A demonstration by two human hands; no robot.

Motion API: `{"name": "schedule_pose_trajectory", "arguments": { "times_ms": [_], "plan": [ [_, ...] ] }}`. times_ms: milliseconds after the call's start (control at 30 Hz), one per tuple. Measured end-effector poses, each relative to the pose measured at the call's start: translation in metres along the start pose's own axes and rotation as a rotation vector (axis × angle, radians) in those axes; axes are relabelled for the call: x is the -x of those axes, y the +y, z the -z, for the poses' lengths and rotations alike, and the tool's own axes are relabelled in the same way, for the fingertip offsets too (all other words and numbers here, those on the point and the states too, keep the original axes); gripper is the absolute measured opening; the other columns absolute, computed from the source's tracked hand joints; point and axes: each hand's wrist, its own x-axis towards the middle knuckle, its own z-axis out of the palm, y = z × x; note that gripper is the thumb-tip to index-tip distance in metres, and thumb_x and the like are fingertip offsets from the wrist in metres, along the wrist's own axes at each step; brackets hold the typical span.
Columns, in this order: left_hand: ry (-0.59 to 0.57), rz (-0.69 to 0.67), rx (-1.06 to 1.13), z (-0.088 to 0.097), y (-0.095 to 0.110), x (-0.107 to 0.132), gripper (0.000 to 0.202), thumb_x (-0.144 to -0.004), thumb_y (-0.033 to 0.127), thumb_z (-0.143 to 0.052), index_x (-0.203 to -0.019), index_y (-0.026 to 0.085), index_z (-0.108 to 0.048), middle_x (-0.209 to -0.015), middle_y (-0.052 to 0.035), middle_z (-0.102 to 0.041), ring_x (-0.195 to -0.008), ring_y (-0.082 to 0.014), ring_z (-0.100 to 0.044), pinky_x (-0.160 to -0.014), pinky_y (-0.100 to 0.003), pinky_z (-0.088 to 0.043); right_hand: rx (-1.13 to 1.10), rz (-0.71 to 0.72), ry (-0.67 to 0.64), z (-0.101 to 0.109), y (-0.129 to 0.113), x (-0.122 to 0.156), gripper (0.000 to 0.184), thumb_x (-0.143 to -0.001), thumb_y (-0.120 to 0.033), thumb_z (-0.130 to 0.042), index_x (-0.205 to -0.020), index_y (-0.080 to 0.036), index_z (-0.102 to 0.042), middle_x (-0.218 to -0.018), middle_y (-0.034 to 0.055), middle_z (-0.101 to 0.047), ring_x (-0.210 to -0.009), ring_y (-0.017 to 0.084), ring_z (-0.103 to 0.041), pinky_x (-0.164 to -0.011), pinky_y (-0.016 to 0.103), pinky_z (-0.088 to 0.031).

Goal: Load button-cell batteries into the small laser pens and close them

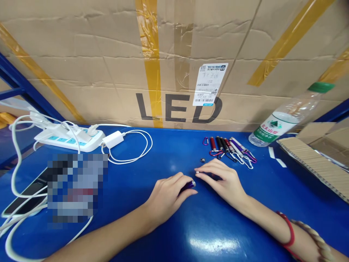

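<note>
My left hand (pixel 167 194) lies on the blue table (pixel 174 225), fingers curled round a small purple keychain flashlight (pixel 188 186) whose tip pokes out to the right. My right hand (pixel 222 178) rests just right of it, its fingertips pinched on a small silver part (pixel 196 171) close to the flashlight's tip. A tiny metal piece (pixel 202 160) lies loose on the table just beyond my right hand. Further back sits a row of several keychain flashlights (pixel 230 147) with carabiner clips, in red, black and purple.
A big cardboard box marked LED (pixel 177 62) stands behind the table. A white power strip (pixel 69 139) with plugged chargers and looping cables (pixel 131 147) is at back left. A phone (pixel 25 198) lies at left. A clear plastic bottle (pixel 289 118) and a cardboard box (pixel 317 156) sit at right.
</note>
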Motion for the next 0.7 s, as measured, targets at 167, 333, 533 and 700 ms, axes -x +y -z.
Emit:
{"name": "schedule_pose_trajectory", "arguments": {
  "times_ms": [167,333,533,700],
  "plan": [
    [0.017,-0.037,-0.038,-0.001,-0.001,0.0,0.027,-0.091,0.041,-0.038,-0.091,0.018,-0.053,-0.079,0.0045,-0.057,-0.064,-0.0034,-0.053,-0.057,-0.015,-0.036,-0.116,0.092,0.0,0.0,-0.019,-0.002,0.016,-0.085,-0.009,-0.059,-0.098,-0.017,-0.064,-0.089,0.0034,-0.064,-0.078,0.014,-0.058,-0.072,0.028,-0.047],
    [0.012,-0.037,-0.027,0.0,0.0,0.0,0.026,-0.091,0.039,-0.038,-0.092,0.019,-0.053,-0.079,0.0043,-0.056,-0.067,-0.0036,-0.053,-0.059,-0.014,-0.037,-0.158,0.109,-0.003,0.002,-0.02,-0.001,0.014,-0.079,-0.005,-0.065,-0.089,-0.015,-0.064,-0.083,0.0028,-0.063,-0.074,0.012,-0.056,-0.066,0.025,-0.047],
    [0.011,-0.018,-0.003,-0.001,-0.001,-0.001,0.023,-0.091,0.037,-0.039,-0.092,0.019,-0.053,-0.079,0.0056,-0.056,-0.066,-0.0029,-0.055,-0.06,-0.013,-0.037,-0.195,0.144,-0.07,0.001,-0.019,-0.001,0.013,-0.081,-0.007,-0.063,-0.092,-0.014,-0.064,-0.085,0.0042,-0.062,-0.076,0.012,-0.056,-0.067,0.024,-0.047],
    [0.035,0.006,0.0,-0.001,-0.001,-0.001,0.018,-0.09,0.036,-0.043,-0.092,0.02,-0.053,-0.082,0.0066,-0.058,-0.071,-0.0029,-0.056,-0.064,-0.013,-0.039,-0.009,0.061,-0.055,0.007,-0.01,-0.001,0.016,-0.087,-0.015,-0.057,-0.101,-0.016,-0.063,-0.096,0.0037,-0.061,-0.087,0.013,-0.056,-0.08,0.028,-0.046]
  ]
}}
